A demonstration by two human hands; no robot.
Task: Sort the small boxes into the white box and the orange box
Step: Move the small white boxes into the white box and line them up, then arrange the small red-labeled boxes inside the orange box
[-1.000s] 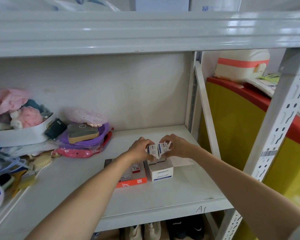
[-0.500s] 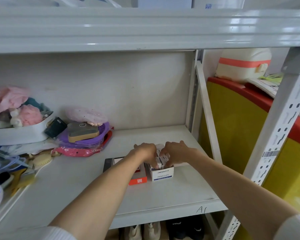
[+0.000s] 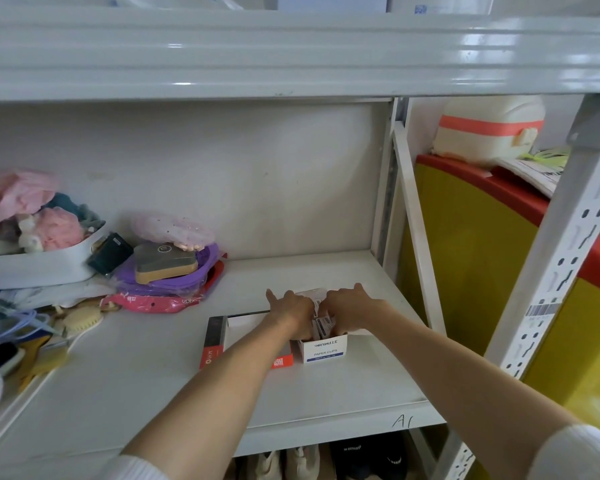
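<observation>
The white box (image 3: pixel 324 349), printed "PAPER CLIPS", stands open on the shelf right of the flat orange box (image 3: pixel 213 344). Both hands are down over the white box's opening. My left hand (image 3: pixel 290 308) and my right hand (image 3: pixel 352 308) press together on small white-and-blue boxes (image 3: pixel 323 323) that sit in the white box's mouth. My left forearm crosses the orange box and hides most of its inside; a pale strip of its interior shows at the back.
The grey shelf (image 3: pixel 343 396) carries a purple and pink pile (image 3: pixel 167 271) and a white tub of soft things (image 3: pixel 32 261) at the left. A perforated upright (image 3: pixel 548 289) stands at the right, with a yellow and red bin (image 3: pixel 482 254) behind it.
Both hands came down from above the white box, carrying the small boxes into its opening. The view shifted slightly as the head moved.
</observation>
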